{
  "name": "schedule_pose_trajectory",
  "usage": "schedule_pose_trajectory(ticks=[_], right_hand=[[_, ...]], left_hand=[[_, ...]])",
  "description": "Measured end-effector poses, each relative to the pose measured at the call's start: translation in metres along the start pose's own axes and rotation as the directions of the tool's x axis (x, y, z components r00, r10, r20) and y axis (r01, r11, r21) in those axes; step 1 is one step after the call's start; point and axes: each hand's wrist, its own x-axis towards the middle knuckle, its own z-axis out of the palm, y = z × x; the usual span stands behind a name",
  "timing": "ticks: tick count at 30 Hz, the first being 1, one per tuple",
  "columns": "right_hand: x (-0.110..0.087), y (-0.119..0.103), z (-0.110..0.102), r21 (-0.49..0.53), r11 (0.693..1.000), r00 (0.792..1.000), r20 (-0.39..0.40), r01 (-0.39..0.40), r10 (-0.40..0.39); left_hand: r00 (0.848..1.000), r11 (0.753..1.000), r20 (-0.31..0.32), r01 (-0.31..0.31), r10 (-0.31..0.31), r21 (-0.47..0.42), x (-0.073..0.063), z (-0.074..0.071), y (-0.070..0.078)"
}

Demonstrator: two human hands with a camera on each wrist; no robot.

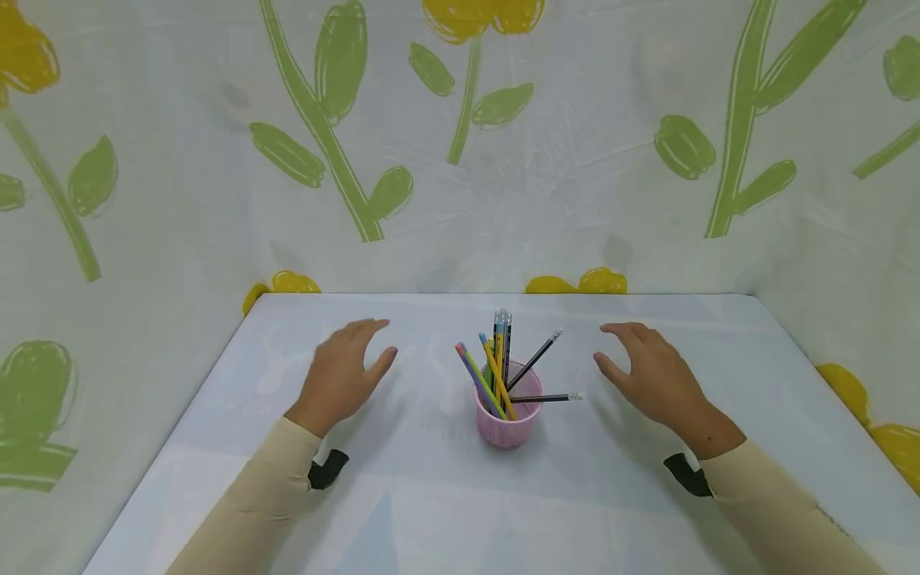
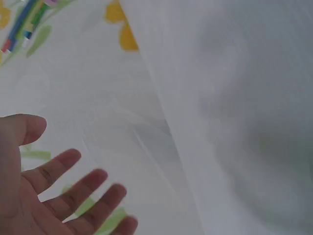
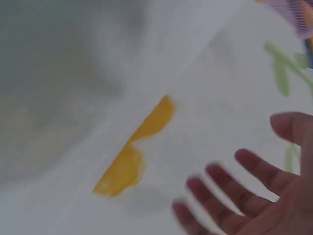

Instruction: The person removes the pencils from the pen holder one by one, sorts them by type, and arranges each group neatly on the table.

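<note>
A pink cup (image 1: 505, 432) stands on the white table, holding several pencils. A green pencil (image 1: 483, 382) and a yellow pencil (image 1: 497, 376) lean left in it, a black pencil (image 1: 535, 359) slants right, and another dark pencil (image 1: 549, 398) sticks out almost level over the rim. My left hand (image 1: 343, 374) hovers left of the cup, apart from it, fingers spread and holding nothing. On the other side my right hand (image 1: 657, 382) is raised likewise, its fingers spread in the right wrist view. At the corners of the wrist views the cup and pencils show only in part.
The white table (image 1: 431, 511) ends at a back edge against a pale curtain (image 1: 575, 192) printed with green stems and yellow flowers. That same cloth hangs along both sides. Beige sleeves (image 1: 262, 487) cover both forearms, with a dark strap piece (image 1: 328, 469) at the left wrist.
</note>
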Motion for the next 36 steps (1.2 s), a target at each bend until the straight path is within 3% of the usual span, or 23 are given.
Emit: schedule_pose_trajectory(ticks=[1, 2, 4, 6, 9, 12, 16, 18, 23, 29, 32, 36], right_hand=[[-0.002, -0.005, -0.001, 0.079, 0.997, 0.999, -0.031, 0.008, -0.005], [-0.004, -0.011, -0.002, 0.163, 0.987, 0.998, -0.066, 0.017, -0.006], [-0.009, -0.022, -0.002, 0.331, 0.943, 0.991, -0.133, 0.049, -0.005], [-0.014, -0.031, -0.002, 0.463, 0.881, 0.981, -0.196, 0.093, 0.000], [-0.021, -0.041, 0.000, 0.613, 0.777, 0.973, -0.232, 0.145, 0.001], [-0.024, -0.045, 0.002, 0.681, 0.711, 0.974, -0.224, 0.176, -0.026], [-0.025, -0.042, 0.003, 0.722, 0.667, 0.980, -0.180, 0.187, -0.081], [-0.025, -0.040, 0.004, 0.743, 0.647, 0.986, -0.130, 0.168, -0.106], [-0.025, -0.038, 0.006, 0.749, 0.658, 0.982, 0.055, 0.080, -0.182], [-0.024, -0.041, 0.007, 0.739, 0.673, 0.937, 0.227, 0.010, -0.264], [-0.024, -0.040, 0.010, 0.712, 0.701, 0.929, 0.237, 0.033, -0.285], [-0.023, -0.039, 0.015, 0.681, 0.725, 0.932, 0.191, 0.099, -0.307]], left_hand=[[0.999, 0.993, 0.021, -0.025, 0.028, -0.117, -0.001, 0.003, 0.007], [0.997, 0.971, 0.054, -0.044, 0.058, -0.236, -0.002, 0.007, 0.015], [0.982, 0.893, 0.152, -0.032, 0.112, -0.449, -0.004, 0.017, 0.029], [0.954, 0.808, 0.252, 0.020, 0.160, -0.588, -0.006, 0.026, 0.041], [0.910, 0.718, 0.357, 0.104, 0.210, -0.688, -0.008, 0.038, 0.055], [0.882, 0.664, 0.399, 0.145, 0.249, -0.734, -0.008, 0.048, 0.065], [0.869, 0.638, 0.407, 0.147, 0.283, -0.756, -0.006, 0.059, 0.073], [0.869, 0.627, 0.407, 0.155, 0.281, -0.763, -0.007, 0.063, 0.075], [0.878, 0.611, 0.406, 0.181, 0.253, -0.771, -0.007, 0.068, 0.077], [0.882, 0.612, 0.412, 0.200, 0.226, -0.765, -0.006, 0.073, 0.075], [0.878, 0.599, 0.427, 0.226, 0.218, -0.769, -0.006, 0.076, 0.074], [0.875, 0.571, 0.430, 0.241, 0.222, -0.785, -0.005, 0.078, 0.074]])
